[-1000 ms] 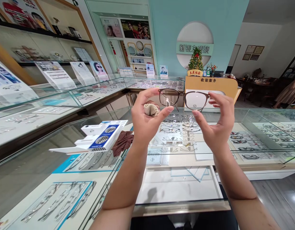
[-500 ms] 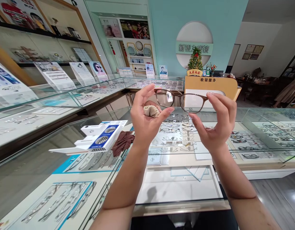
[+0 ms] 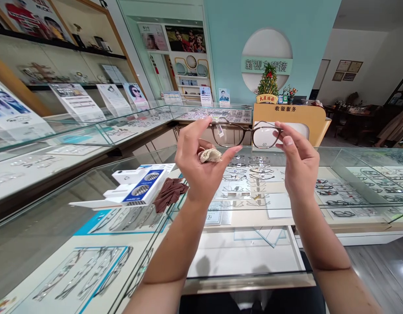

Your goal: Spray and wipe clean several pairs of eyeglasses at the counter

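A pair of dark-rimmed eyeglasses is held up in front of me above the glass display counter. My left hand is closed on its left end, with a crumpled cream cloth tucked in the palm. At the other end, my right hand pinches the corner of the frame between thumb and fingers. A bright reflection or small sticker shows on the left lens; I cannot tell which. The temples are mostly hidden by my hands.
Left of my forearm, an opened white and blue box and a brown cloth lie on the glass. Rows of spectacle frames fill the cases. An orange cashier desk stands ahead. Standing cards line the left counter.
The eyeglasses have turned slightly and their right end is a little higher. My right thumb has moved up from below the right lens to the frame's corner.
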Demonstrator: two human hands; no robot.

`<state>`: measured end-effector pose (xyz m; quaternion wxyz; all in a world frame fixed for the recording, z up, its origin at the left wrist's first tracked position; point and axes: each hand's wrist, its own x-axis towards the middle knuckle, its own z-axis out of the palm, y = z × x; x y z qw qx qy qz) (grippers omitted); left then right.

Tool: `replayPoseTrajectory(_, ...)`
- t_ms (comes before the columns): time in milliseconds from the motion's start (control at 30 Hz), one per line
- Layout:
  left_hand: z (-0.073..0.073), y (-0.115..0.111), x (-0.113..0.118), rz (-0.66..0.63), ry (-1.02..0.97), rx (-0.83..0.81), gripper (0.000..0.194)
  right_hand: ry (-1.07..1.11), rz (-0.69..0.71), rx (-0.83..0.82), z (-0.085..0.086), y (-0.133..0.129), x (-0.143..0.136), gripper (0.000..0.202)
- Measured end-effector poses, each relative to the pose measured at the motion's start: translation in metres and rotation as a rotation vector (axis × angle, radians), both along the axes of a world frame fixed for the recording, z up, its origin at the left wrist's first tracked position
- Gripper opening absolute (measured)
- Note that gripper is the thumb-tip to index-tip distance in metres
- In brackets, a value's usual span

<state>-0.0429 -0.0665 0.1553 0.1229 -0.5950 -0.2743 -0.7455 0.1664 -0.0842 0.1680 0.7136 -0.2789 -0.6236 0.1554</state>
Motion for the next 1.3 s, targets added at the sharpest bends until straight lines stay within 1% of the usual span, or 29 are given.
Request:
replayPoseTrajectory(167,-0.002,0.000,-0.001,-0.041,0.021,-0.047,0.068,0.107,0.068,-0.061,-0.001,0.004,0.001,0.035)
replayPoseTrajectory(300,-0.001,-0.002,0.001,-0.030,0.018,-0.051,0.070,0.136,0.089,-0.072,0.000,0.007,0.001,0.033)
replayPoseTrajectory(433,0.000,-0.003,0.004,-0.055,0.018,-0.065,0.068,0.182,0.139,-0.071,0.001,0.007,0.003,0.027)
replayPoseTrajectory(567,0.000,-0.003,0.005,-0.038,0.017,-0.076,0.068,0.171,0.166,-0.083,0.001,0.007,0.004,0.028)
replayPoseTrajectory(667,0.000,-0.004,0.005,-0.059,0.029,-0.072,0.067,0.157,0.180,-0.090,0.001,0.008,0.005,0.031)
replayPoseTrajectory(900,0.002,-0.007,0.008,-0.028,0.030,-0.096,0.066,0.118,0.188,-0.071,0.000,0.008,0.006,0.035)
replayPoseTrajectory(1000,0.003,-0.009,0.009,-0.063,0.026,-0.117,0.065,0.094,0.174,-0.068,-0.001,0.009,0.008,0.035)
replayPoseTrajectory(1133,0.005,-0.009,0.008,-0.148,0.027,-0.166,0.063,0.096,0.141,-0.079,-0.002,0.011,0.010,0.033)
replayPoseTrajectory(1300,0.006,-0.006,0.005,-0.191,-0.006,-0.153,0.065,0.099,0.117,-0.079,-0.001,0.013,0.008,0.030)
